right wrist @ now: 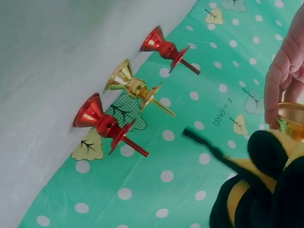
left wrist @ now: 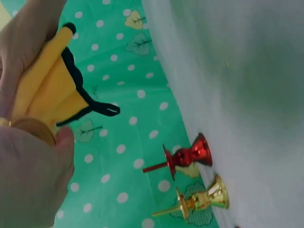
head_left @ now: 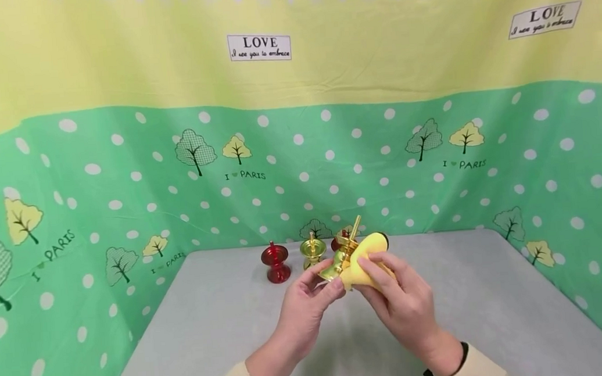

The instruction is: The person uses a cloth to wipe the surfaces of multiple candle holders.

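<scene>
In the head view my left hand grips a shiny gold candle holder by its flared base. The holder is lifted over the table and tilted, its thin spike pointing up and to the right. My right hand holds a bunched yellow cloth against the side of the holder, hiding part of it. Black edging and a small black hanging loop show on the cloth in the left wrist view. From the right wrist, the gold rim of the held holder shows beside the fingers.
Near the back of the grey table stand a red candle holder, a gold one and a second red one, partly hidden behind the held holder in the head view. A green and yellow patterned curtain surrounds the table.
</scene>
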Action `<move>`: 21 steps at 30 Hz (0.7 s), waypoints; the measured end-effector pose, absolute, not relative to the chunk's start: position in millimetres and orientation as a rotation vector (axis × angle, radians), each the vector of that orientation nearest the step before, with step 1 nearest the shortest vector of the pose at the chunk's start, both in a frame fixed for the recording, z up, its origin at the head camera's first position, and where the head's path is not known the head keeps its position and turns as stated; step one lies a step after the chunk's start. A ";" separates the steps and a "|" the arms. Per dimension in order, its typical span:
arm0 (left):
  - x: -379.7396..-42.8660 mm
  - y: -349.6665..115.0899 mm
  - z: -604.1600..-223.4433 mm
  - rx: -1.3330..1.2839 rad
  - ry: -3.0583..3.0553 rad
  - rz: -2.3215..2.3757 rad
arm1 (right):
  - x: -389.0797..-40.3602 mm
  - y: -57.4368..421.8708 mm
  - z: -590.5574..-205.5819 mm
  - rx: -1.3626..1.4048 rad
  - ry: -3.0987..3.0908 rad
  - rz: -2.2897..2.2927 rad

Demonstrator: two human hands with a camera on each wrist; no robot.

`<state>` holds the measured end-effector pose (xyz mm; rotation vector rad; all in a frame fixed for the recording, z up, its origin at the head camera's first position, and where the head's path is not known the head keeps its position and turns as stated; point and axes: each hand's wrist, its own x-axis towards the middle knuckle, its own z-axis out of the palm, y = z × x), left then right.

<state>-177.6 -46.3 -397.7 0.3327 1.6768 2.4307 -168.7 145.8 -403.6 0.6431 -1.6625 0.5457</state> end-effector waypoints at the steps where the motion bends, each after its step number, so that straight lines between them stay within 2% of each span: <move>1: -177.4 -45.1 -397.9 0.329 1.664 2.457 | -166.2 144.0 -402.9 0.594 -1.723 0.645; 7: -175.9 -38.7 -399.5 0.373 1.647 2.530 | -155.6 132.4 -395.2 0.346 -1.830 1.442; 14: -176.3 -40.8 -400.7 0.413 1.700 2.547 | -155.1 128.1 -396.0 0.631 -1.900 1.258; 21: -177.3 -42.2 -402.0 0.406 1.717 2.542 | -163.4 132.6 -395.4 0.505 -1.887 1.192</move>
